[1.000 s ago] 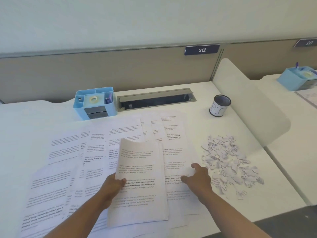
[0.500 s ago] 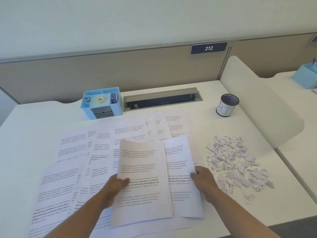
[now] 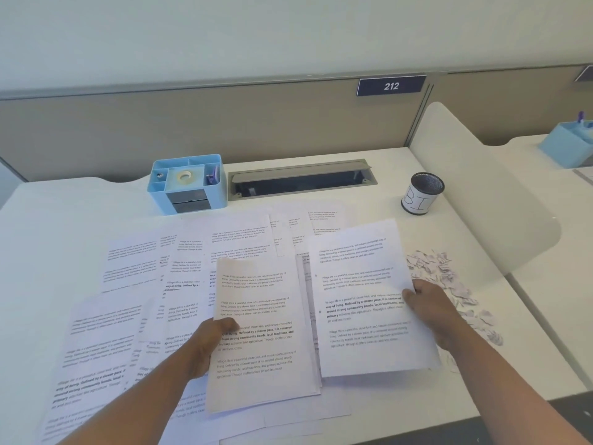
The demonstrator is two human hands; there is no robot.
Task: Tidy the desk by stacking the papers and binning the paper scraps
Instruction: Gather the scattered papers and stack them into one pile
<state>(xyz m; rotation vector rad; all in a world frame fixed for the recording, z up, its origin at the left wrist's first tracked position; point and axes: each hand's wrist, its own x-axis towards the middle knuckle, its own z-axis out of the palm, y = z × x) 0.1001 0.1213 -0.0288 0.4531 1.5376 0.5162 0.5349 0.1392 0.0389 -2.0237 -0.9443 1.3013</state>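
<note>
Where the white desk (image 3: 48, 220) meets a beige partition (image 3: 224, 123) across mid-frame, a navy plate reading 212 (image 3: 391, 86) sits upper right, pale wall above. Desk surface smooth, matte; a grey cable slot (image 3: 301, 179) recessed at its back edge. Left of the slot, a light-blue plastic organiser (image 3: 187, 183), boxy, with a tape roll in one compartment. Right of the slot, a small black mesh cup (image 3: 422, 193), cylindrical, with a white hand-lettered label. Loose printed sheets (image 3: 134, 261) fan over the centre and lower left, overlapping, flat. Left hand (image 3: 205, 345), lower centre, grips a small stack of pages (image 3: 260, 332) at its left edge, thumb curled on top. Right hand (image 3: 439, 313), right of centre, pinches a single sheet (image 3: 362, 293) at its right edge, thumb on the face, sheet lifted beside the stack. Torn paper scraps (image 3: 430, 264), small and curled, lie heaped on the desk at right, partly behind the right hand. A curved white divider (image 3: 481, 194) rises beyond.
</note>
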